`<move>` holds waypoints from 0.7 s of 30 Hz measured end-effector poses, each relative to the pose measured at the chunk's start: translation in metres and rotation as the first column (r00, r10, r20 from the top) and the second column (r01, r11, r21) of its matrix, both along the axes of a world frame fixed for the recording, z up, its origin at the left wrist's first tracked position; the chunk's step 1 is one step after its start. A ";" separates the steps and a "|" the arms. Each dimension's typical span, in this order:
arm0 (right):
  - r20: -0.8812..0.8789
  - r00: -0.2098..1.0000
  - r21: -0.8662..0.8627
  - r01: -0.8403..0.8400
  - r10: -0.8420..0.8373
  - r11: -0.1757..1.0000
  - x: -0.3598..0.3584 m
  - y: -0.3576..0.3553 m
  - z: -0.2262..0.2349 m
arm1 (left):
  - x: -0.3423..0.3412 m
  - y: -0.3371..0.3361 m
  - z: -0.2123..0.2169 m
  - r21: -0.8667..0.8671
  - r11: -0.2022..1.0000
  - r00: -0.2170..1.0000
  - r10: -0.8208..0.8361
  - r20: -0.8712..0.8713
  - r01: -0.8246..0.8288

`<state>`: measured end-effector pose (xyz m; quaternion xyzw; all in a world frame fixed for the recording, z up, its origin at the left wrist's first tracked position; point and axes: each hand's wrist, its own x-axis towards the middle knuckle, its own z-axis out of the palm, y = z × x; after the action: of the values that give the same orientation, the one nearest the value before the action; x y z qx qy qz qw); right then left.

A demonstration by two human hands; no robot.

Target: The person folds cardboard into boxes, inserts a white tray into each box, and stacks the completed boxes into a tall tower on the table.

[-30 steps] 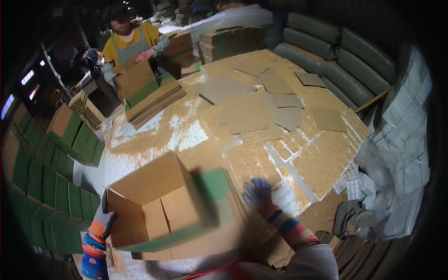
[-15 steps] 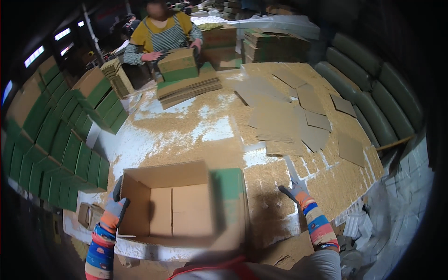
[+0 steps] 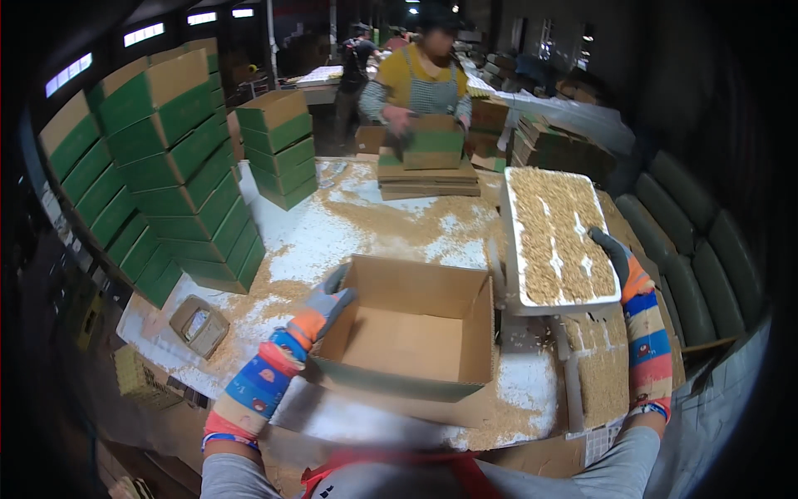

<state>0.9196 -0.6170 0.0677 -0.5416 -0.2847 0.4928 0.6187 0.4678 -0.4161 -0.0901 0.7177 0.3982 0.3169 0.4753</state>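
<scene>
An open cardboard box point(image 3: 407, 333), tan inside and green outside, stands before me on the table. My left hand point(image 3: 327, 301), in a grey and orange glove, is closed on its left rim. Right of the box, a white foam tray point(image 3: 517, 241) filled with tan, husk-like flakes is lifted at a slant. My right hand point(image 3: 617, 259), gloved the same way, grips the tray's right edge; some of its fingers are hidden. Small gaps pale against the flakes show in rows on the tray. The inside of the box holds nothing that I can see.
Stacked green-and-tan boxes point(image 3: 187, 158) rise at the left, with a shorter stack point(image 3: 278, 150) behind. A small cardboard tray point(image 3: 199, 326) lies near the left edge. Across the flake-strewn table point(image 3: 332, 233), a person point(image 3: 420, 83) handles a box on flattened cardboard. Dark bulging sacks point(image 3: 694, 241) line the right.
The foam tray of flakes has come up off the table in my right hand. The box now sits turned and farther right, my left hand still at its left side. My view has swung left.
</scene>
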 end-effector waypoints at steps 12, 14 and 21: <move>0.489 0.451 -0.289 -0.724 0.747 0.626 -0.139 0.135 -0.010 | 0.017 0.026 -0.045 0.382 0.918 0.992 0.068 0.110 -0.105; 0.502 0.266 -0.495 -0.692 0.823 0.526 -0.120 0.134 -0.027 | 0.046 0.025 -0.039 -0.064 0.997 0.962 0.068 0.264 -0.053; 0.532 0.167 -0.652 -0.545 0.830 0.528 -0.135 0.152 -0.132 | 0.025 0.035 -0.048 -0.175 0.968 0.919 -0.100 0.381 0.178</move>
<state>0.7848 -0.4646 -0.0643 -0.5944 -0.6644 0.4525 0.0218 0.4930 -0.3810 -0.1384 0.6187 0.2801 0.3683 0.6349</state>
